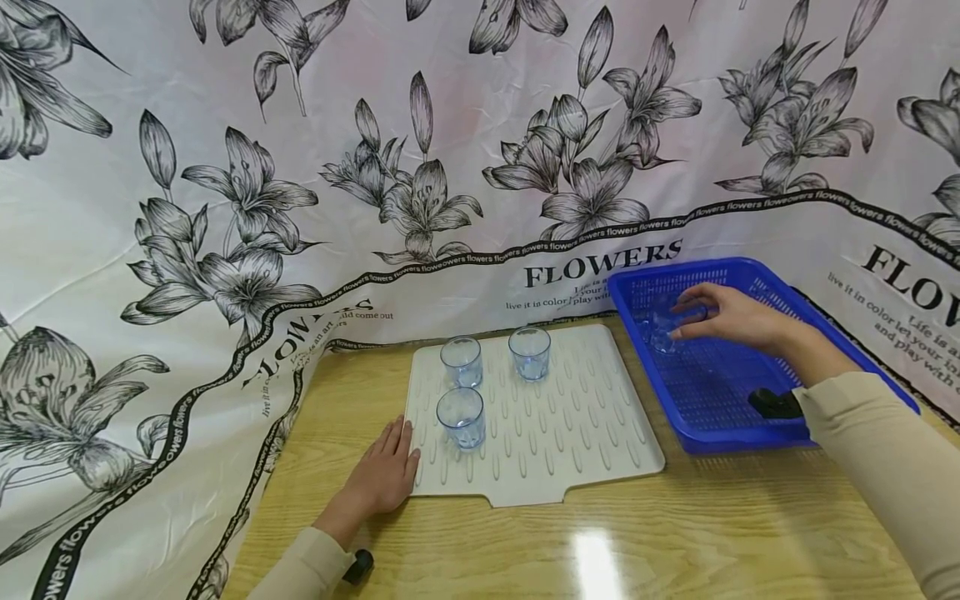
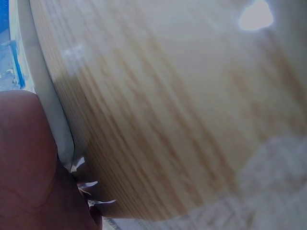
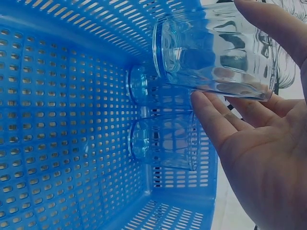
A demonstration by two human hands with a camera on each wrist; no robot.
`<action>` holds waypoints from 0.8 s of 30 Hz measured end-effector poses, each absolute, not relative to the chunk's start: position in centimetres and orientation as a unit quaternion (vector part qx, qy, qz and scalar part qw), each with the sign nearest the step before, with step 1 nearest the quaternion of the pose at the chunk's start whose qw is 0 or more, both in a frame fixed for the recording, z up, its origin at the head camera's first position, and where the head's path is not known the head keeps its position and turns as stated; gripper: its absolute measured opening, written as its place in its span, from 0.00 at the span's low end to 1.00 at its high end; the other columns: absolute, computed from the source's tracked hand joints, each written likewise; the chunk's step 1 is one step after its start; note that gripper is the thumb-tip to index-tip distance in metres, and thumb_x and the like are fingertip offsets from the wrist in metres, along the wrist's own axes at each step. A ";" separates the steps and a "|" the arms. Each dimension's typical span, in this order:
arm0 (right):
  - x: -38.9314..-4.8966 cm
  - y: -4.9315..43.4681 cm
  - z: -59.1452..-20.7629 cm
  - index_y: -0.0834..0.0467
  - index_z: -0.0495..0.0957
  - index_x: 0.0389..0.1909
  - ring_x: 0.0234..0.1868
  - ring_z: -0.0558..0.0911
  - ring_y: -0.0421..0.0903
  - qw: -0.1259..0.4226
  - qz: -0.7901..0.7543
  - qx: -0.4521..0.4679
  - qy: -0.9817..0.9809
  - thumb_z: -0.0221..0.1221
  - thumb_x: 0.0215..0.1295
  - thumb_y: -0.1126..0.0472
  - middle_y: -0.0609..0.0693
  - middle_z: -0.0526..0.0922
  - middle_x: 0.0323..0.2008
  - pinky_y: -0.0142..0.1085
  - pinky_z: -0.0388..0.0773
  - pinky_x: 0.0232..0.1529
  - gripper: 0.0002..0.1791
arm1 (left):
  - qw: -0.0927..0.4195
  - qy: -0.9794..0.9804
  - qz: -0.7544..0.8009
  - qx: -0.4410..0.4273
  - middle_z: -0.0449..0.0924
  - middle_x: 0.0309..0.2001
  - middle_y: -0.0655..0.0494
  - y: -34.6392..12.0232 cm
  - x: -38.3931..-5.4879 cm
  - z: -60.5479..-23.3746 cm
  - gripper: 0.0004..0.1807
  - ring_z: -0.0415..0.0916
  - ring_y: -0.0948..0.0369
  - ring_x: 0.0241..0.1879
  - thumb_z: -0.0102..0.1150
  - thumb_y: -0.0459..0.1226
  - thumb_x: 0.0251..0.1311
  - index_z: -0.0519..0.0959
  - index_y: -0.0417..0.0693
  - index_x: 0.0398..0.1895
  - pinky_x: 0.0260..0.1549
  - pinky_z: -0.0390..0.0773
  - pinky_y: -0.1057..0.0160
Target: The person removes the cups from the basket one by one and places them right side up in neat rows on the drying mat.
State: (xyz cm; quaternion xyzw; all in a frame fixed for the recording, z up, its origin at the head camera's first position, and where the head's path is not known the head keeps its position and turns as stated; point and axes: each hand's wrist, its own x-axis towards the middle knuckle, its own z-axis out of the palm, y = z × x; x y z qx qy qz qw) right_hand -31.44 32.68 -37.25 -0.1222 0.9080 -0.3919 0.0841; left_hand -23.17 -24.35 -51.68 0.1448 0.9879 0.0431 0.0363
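My right hand (image 1: 738, 319) is over the blue basket (image 1: 693, 446). In the right wrist view it pinches a clear drinking glass (image 3: 216, 57) between thumb and fingers. Two more glasses, a lower one (image 3: 165, 143) and one partly hidden (image 3: 158, 91), stand in the basket beside it. My left hand (image 1: 386, 471) rests with extended fingers at the left edge of a white ridged draining board (image 1: 585, 417). On that board are three clear glasses: one at the back left (image 1: 461, 362), another in the middle back (image 1: 529, 354) and a third nearer the front (image 1: 461, 419).
The board and basket sit side by side on a wood-grain table (image 1: 465, 550). Behind them hangs a white cloth (image 1: 450, 300) printed with black flowers and lettering. The basket has raised, perforated walls.
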 end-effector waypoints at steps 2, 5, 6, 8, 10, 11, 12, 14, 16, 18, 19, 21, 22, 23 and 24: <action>-31.4 32.7 -37.2 0.68 0.57 0.73 0.66 0.70 0.69 0.084 -0.393 -0.123 0.907 0.70 0.64 0.46 0.69 0.68 0.69 0.67 0.69 0.61 0.48 | 0.037 0.988 0.041 0.144 0.46 0.81 0.38 -24.4 -23.2 -51.7 0.35 0.45 0.41 0.80 0.32 0.49 0.83 0.50 0.34 0.81 0.74 0.57 0.41; -31.4 32.8 -37.2 0.67 0.57 0.73 0.66 0.70 0.69 0.083 -0.396 -0.124 0.906 0.70 0.65 0.47 0.69 0.68 0.69 0.67 0.69 0.60 0.47 | 0.037 0.988 0.040 0.143 0.45 0.81 0.38 -24.3 -23.2 -51.7 0.35 0.45 0.41 0.80 0.33 0.49 0.83 0.50 0.35 0.81 0.74 0.56 0.41; -31.4 32.8 -37.2 0.67 0.58 0.73 0.66 0.71 0.68 0.083 -0.396 -0.124 0.906 0.70 0.64 0.47 0.69 0.68 0.69 0.67 0.69 0.60 0.47 | 0.038 0.988 0.040 0.142 0.45 0.81 0.38 -24.3 -23.2 -51.7 0.35 0.45 0.41 0.80 0.33 0.49 0.83 0.50 0.35 0.81 0.74 0.56 0.41; -31.4 32.9 -37.3 0.67 0.58 0.73 0.66 0.71 0.68 0.080 -0.395 -0.124 0.907 0.70 0.64 0.47 0.69 0.69 0.69 0.66 0.70 0.60 0.48 | 0.037 0.988 0.042 0.143 0.45 0.81 0.38 -24.3 -23.2 -51.6 0.35 0.45 0.41 0.80 0.34 0.49 0.83 0.50 0.34 0.81 0.74 0.56 0.41; -31.4 32.9 -37.3 0.66 0.58 0.73 0.65 0.71 0.68 0.078 -0.393 -0.125 0.908 0.70 0.65 0.47 0.68 0.69 0.69 0.66 0.70 0.59 0.47 | 0.038 0.988 0.042 0.144 0.45 0.81 0.38 -24.2 -23.1 -51.6 0.35 0.45 0.41 0.80 0.34 0.49 0.83 0.50 0.34 0.81 0.74 0.56 0.41; -31.4 32.9 -37.3 0.66 0.58 0.73 0.65 0.71 0.68 0.077 -0.392 -0.125 0.908 0.70 0.65 0.47 0.68 0.69 0.69 0.66 0.70 0.59 0.47 | 0.038 0.988 0.041 0.144 0.45 0.81 0.38 -24.2 -23.1 -51.6 0.35 0.45 0.41 0.80 0.33 0.49 0.83 0.50 0.34 0.81 0.74 0.56 0.41; -31.4 32.9 -37.2 0.66 0.58 0.73 0.65 0.71 0.68 0.076 -0.392 -0.127 0.908 0.70 0.65 0.48 0.68 0.69 0.69 0.66 0.70 0.59 0.46 | 0.037 0.988 0.042 0.144 0.45 0.81 0.37 -24.2 -23.1 -51.6 0.35 0.45 0.41 0.80 0.34 0.49 0.83 0.50 0.34 0.81 0.74 0.56 0.41; -31.3 32.9 -37.1 0.66 0.58 0.73 0.65 0.71 0.68 0.074 -0.390 -0.129 0.909 0.70 0.65 0.48 0.68 0.69 0.69 0.66 0.70 0.59 0.46 | 0.037 0.988 0.042 0.144 0.45 0.81 0.37 -24.2 -23.1 -51.6 0.35 0.45 0.41 0.80 0.34 0.49 0.83 0.50 0.34 0.81 0.74 0.56 0.41; -31.2 32.8 -37.0 0.66 0.58 0.74 0.66 0.70 0.69 0.074 -0.391 -0.130 0.908 0.70 0.65 0.47 0.68 0.68 0.69 0.66 0.70 0.60 0.47 | 0.037 0.988 0.041 0.143 0.45 0.81 0.37 -24.2 -23.0 -51.5 0.35 0.45 0.41 0.80 0.33 0.49 0.83 0.50 0.34 0.81 0.74 0.56 0.41; -31.1 32.6 -36.8 0.66 0.58 0.74 0.66 0.70 0.69 0.074 -0.392 -0.131 0.907 0.70 0.65 0.47 0.68 0.68 0.69 0.66 0.69 0.60 0.47 | 0.037 0.988 0.041 0.143 0.45 0.81 0.37 -24.2 -23.0 -51.5 0.35 0.46 0.41 0.80 0.34 0.49 0.83 0.50 0.34 0.81 0.74 0.56 0.41; -31.1 32.6 -36.7 0.67 0.58 0.74 0.67 0.69 0.69 0.074 -0.392 -0.131 0.907 0.70 0.65 0.47 0.68 0.68 0.69 0.66 0.69 0.60 0.47 | 0.037 0.988 0.042 0.142 0.45 0.81 0.37 -24.1 -23.0 -51.5 0.35 0.46 0.40 0.80 0.33 0.49 0.83 0.50 0.34 0.81 0.74 0.56 0.41; -31.0 32.5 -36.6 0.67 0.58 0.74 0.67 0.69 0.69 0.075 -0.394 -0.131 0.907 0.70 0.65 0.47 0.68 0.68 0.69 0.66 0.69 0.60 0.47 | 0.037 0.988 0.043 0.142 0.45 0.81 0.37 -24.1 -23.0 -51.4 0.35 0.46 0.40 0.79 0.34 0.49 0.83 0.50 0.33 0.81 0.74 0.56 0.41; -30.9 32.4 -36.6 0.67 0.57 0.74 0.67 0.69 0.69 0.075 -0.394 -0.132 0.907 0.70 0.65 0.48 0.68 0.68 0.69 0.66 0.70 0.60 0.47 | 0.037 0.988 0.044 0.142 0.46 0.81 0.37 -24.1 -22.9 -51.4 0.35 0.46 0.40 0.79 0.34 0.49 0.83 0.50 0.33 0.81 0.74 0.56 0.41; -30.9 32.4 -36.6 0.67 0.57 0.74 0.67 0.69 0.69 0.076 -0.394 -0.132 0.906 0.70 0.66 0.48 0.68 0.68 0.69 0.66 0.70 0.60 0.47 | 0.037 0.988 0.045 0.142 0.46 0.81 0.37 -24.1 -22.9 -51.4 0.35 0.46 0.40 0.79 0.34 0.49 0.83 0.51 0.33 0.81 0.74 0.56 0.41; -30.9 32.3 -36.5 0.67 0.57 0.74 0.67 0.69 0.69 0.075 -0.394 -0.132 0.907 0.70 0.66 0.48 0.68 0.68 0.69 0.66 0.70 0.60 0.47 | 0.037 0.988 0.045 0.141 0.46 0.81 0.37 -24.1 -22.9 -51.3 0.35 0.46 0.40 0.79 0.33 0.49 0.83 0.51 0.33 0.81 0.74 0.56 0.41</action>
